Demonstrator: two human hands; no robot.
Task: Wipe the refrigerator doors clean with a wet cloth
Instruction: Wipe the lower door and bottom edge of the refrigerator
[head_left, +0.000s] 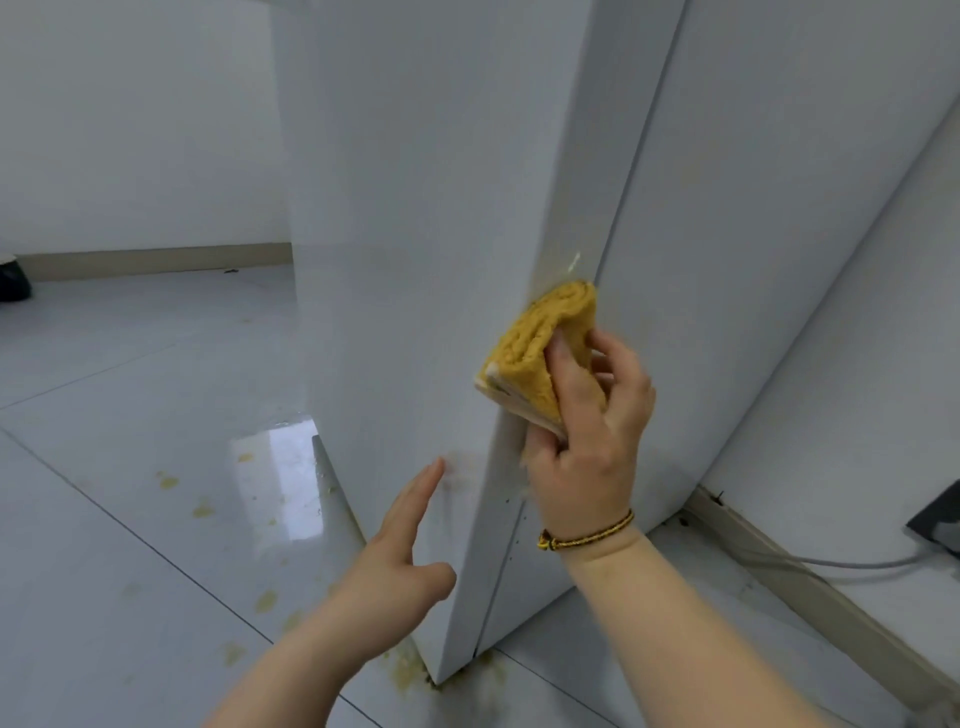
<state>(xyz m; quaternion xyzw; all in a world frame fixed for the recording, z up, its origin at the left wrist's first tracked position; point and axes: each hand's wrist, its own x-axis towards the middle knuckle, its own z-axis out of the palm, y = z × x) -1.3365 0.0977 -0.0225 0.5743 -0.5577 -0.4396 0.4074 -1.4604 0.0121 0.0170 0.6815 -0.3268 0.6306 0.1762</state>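
Left hand (400, 545) low in view, fingers straight and close together, thumb splayed out, holding nothing. Fingertips at the refrigerator door (415, 234) front face; contact unclear, faint reflection just past the tips. Yellow spills (405, 670) on the floor (130, 571) below and left of that hand, thickest at the door's bottom corner.

Right hand (587, 441) above and right of the left fingertips, braided bracelet (587, 535) on the wrist. Fingers curled tight round a folded yellow cloth (540, 343), thumb on the near face, other fingers wrapped behind. Cloth sticks up past the fingertips, pressed on the door's vertical edge, just beside the seam to the fridge side panel (753, 260). Pale underside layer shows at the cloth's lower fold. Small yellowish smear (573, 261) on the edge just above the cloth. Dark specks on the edge below the right wrist.

Beyond the right hand: baseboard (769, 561), grey cable (841, 564) along it, dark object (940, 514) at frame edge. Far past the left fingers: glossy tiles, white wall (130, 130), black bag (13, 283) by the wall.
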